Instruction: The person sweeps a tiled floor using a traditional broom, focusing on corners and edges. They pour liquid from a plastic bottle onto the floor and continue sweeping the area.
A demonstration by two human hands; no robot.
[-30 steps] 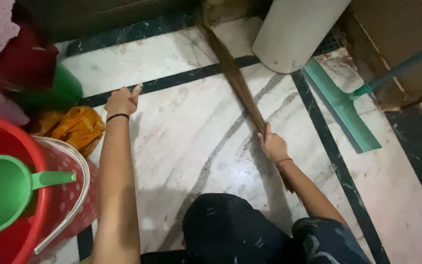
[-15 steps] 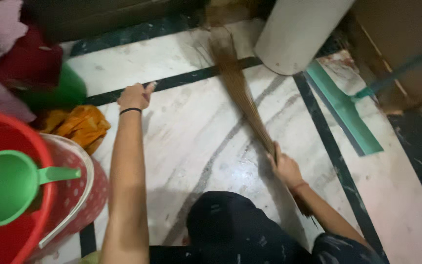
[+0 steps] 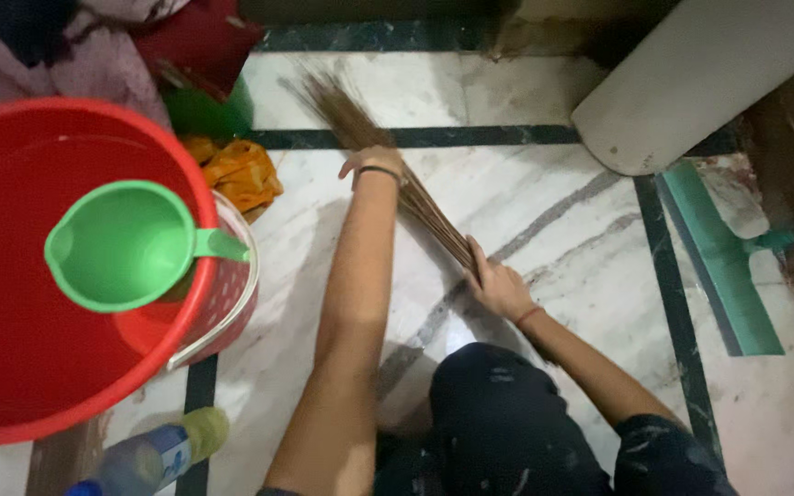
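Note:
I am crouched on a white marble floor [image 3: 562, 230] with dark inlay stripes. My right hand [image 3: 498, 287] grips a brown stick broom [image 3: 388, 161] near its middle; its bristles fan out toward the far stripe. My left hand [image 3: 371, 163], with a black band at the wrist, is stretched forward with the fingers curled down at the floor, and the broom passes just behind it. My dark-trousered knees [image 3: 507, 413] fill the bottom of the view.
A red bucket [image 3: 11, 367] with a green mug [image 3: 126, 243] in it stands at the left. An orange cloth [image 3: 241, 173] lies behind it. A green floor wiper [image 3: 723, 266] lies at the right, by a white cylinder [image 3: 691, 83]. A bottle [image 3: 153, 457] lies near me.
The broom head has swung left across the floor, from near the white cylinder to behind my left hand. My view has shifted left, showing more of the bucket.

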